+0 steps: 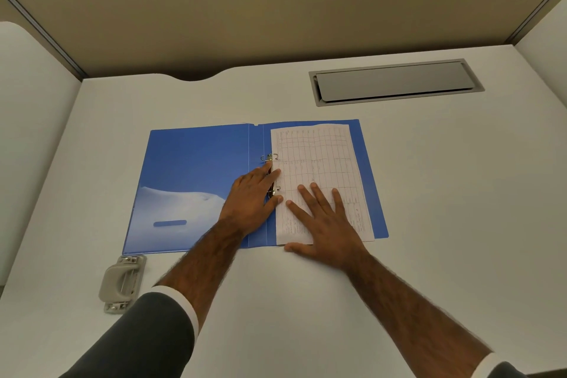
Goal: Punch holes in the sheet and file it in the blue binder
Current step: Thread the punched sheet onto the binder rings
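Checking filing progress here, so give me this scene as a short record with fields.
binder: blue binder open flat on the desk
sheet: sheet lies on the binder's right half, left edge at the rings
left hand: left hand, fingers straight, touching the rings
right hand: right hand flat, pressing the sheet
hole punch: hole punch on desk, near-left of binder, untouched

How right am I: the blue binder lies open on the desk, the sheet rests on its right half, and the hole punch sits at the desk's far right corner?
One detail is wrong. The head view shows the hole punch at the near left, just in front of the left cover of the blue binder, not at the far right corner. The binder does lie open, and the sheet rests on its right half.
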